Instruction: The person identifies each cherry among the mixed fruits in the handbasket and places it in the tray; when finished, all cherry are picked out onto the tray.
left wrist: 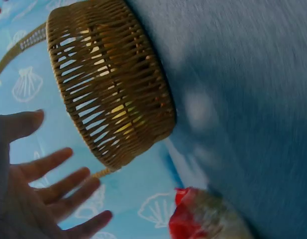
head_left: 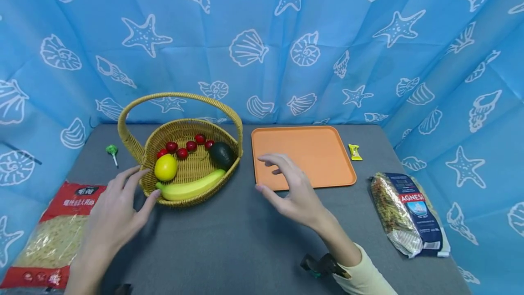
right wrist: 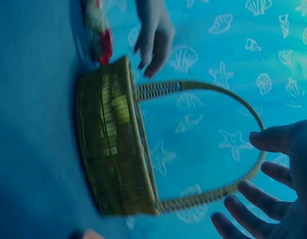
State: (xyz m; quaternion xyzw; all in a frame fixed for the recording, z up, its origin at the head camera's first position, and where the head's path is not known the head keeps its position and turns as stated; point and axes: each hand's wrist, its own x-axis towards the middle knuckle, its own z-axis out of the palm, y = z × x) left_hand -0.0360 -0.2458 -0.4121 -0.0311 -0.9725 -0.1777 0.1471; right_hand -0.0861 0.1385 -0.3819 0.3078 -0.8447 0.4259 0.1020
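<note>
A wicker basket [head_left: 192,124] with a tall arched handle stands at the left of the table. Inside it lie a banana [head_left: 190,188], a yellow lemon-like fruit [head_left: 165,167], a dark avocado [head_left: 221,155] and several red cherries [head_left: 182,153]. My left hand [head_left: 118,211] hovers at the basket's near left rim, fingers spread and holding nothing; the left wrist view shows the basket's woven side [left wrist: 111,79] beyond the fingers. My right hand [head_left: 292,192] hangs over the near left edge of an orange tray [head_left: 304,156], fingers loosely bent around nothing.
A red pasta bag [head_left: 53,236] lies at the left, partly behind my left hand. A green-wrapped lollipop [head_left: 112,150] sits beyond it. To the right are a yellow wrapped candy [head_left: 355,152] and a dark blue pasta bag [head_left: 411,213]. A blue seashell curtain [head_left: 262,76] closes off the back.
</note>
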